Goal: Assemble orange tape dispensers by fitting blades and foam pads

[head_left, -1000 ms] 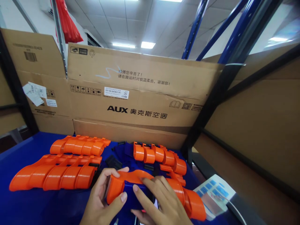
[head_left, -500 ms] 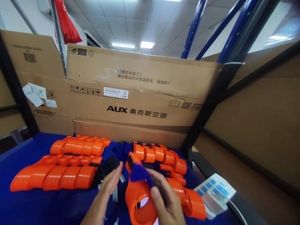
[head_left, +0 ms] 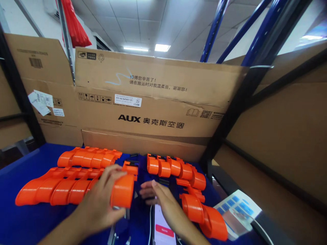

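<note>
I judge this step is placing: the left hand (head_left: 102, 194) grasps an orange part (head_left: 123, 191) beside the near left row (head_left: 60, 191); the right hand (head_left: 163, 200) is spread. The next move calls for careful alignment.

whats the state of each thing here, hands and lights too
left hand: closed on an orange part
orange part: held
right hand: empty, open
phone: lit, partly hidden
ceiling light: on
cardboard: standing, opened out
red bag: hanging
orange pieces at left: lined up in two rows
</note>
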`<action>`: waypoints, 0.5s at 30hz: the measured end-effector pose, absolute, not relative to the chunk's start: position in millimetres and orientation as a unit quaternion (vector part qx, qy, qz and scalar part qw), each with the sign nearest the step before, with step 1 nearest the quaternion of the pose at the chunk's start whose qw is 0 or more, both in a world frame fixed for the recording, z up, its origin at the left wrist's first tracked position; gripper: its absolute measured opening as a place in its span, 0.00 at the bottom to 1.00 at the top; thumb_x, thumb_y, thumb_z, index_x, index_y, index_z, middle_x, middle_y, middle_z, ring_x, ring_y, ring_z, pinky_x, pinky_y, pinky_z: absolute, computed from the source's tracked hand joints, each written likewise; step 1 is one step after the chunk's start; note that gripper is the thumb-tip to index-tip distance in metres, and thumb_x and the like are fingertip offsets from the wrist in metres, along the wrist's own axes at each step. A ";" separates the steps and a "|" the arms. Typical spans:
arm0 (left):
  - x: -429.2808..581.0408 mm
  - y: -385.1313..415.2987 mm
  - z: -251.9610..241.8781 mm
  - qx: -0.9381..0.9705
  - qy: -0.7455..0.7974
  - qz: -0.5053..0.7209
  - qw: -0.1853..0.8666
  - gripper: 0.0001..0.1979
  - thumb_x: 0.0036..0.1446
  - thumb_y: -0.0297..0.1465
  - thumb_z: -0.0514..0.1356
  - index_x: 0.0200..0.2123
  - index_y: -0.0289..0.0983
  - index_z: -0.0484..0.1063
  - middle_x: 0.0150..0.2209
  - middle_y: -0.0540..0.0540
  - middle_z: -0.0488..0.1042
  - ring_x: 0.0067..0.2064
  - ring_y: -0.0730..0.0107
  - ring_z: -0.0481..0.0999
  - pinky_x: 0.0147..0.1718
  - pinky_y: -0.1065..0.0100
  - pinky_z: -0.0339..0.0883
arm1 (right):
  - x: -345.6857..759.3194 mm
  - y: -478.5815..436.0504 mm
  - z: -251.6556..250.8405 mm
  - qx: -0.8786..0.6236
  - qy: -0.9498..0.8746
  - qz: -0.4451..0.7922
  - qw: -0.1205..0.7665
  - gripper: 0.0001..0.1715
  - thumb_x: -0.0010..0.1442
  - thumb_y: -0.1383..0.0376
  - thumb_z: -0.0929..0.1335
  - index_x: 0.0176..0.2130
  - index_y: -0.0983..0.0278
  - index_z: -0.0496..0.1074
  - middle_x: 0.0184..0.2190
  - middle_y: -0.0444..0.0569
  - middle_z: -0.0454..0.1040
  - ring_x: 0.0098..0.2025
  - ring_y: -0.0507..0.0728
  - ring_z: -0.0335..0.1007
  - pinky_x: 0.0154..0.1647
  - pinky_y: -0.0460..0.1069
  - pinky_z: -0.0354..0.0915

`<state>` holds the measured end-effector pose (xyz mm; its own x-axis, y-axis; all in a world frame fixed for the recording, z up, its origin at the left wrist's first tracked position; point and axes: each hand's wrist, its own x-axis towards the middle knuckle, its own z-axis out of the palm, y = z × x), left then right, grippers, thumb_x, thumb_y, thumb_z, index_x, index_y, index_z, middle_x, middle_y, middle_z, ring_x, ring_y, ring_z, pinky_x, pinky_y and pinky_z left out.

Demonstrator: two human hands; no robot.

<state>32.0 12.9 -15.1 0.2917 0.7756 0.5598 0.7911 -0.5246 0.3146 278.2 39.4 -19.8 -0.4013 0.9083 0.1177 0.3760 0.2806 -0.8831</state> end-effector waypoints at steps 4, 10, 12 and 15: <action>3.4 81.4 1.3 -0.808 -0.521 -0.275 0.004 0.37 0.50 0.27 0.66 0.62 0.42 0.57 0.57 0.41 0.67 0.56 0.54 0.75 0.53 0.54 0.74 | 273.2 84.9 4.7 -0.444 -0.826 0.223 0.267 0.21 0.73 0.54 0.58 0.49 0.61 0.74 0.46 0.53 0.79 0.52 0.62 0.74 0.55 0.58 0.66; -4.3 144.3 -15.1 -0.811 -0.549 -0.190 0.072 0.21 0.63 0.36 0.63 0.57 0.38 0.69 0.57 0.40 0.73 0.52 0.52 0.76 0.49 0.47 0.73 | 214.2 171.5 -8.5 -0.440 -0.886 0.064 0.129 0.20 0.68 0.59 0.69 0.57 0.64 0.70 0.57 0.54 0.71 0.54 0.63 0.72 0.53 0.62 0.70; -3.5 148.8 -20.0 -0.803 -0.564 -0.164 0.102 0.19 0.64 0.36 0.62 0.56 0.38 0.70 0.56 0.41 0.74 0.52 0.53 0.77 0.49 0.47 0.74 | 197.6 193.4 -16.9 -0.432 -0.897 0.035 0.088 0.20 0.68 0.59 0.69 0.57 0.64 0.69 0.56 0.53 0.71 0.52 0.61 0.73 0.50 0.61 0.72; -2.8 149.8 -21.2 -0.796 -0.575 -0.132 0.133 0.18 0.64 0.36 0.62 0.55 0.38 0.71 0.55 0.41 0.75 0.51 0.54 0.77 0.48 0.48 0.74 | 183.8 214.4 -26.4 -0.418 -0.907 0.005 0.045 0.20 0.68 0.59 0.69 0.57 0.64 0.69 0.55 0.53 0.72 0.51 0.61 0.74 0.50 0.60 0.72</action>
<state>-2.8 149.8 -21.2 0.3038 0.8808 0.3631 0.9510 -0.3036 -0.0592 183.8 214.4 -26.4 -0.6462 0.7593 0.0768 0.7584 0.6502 -0.0463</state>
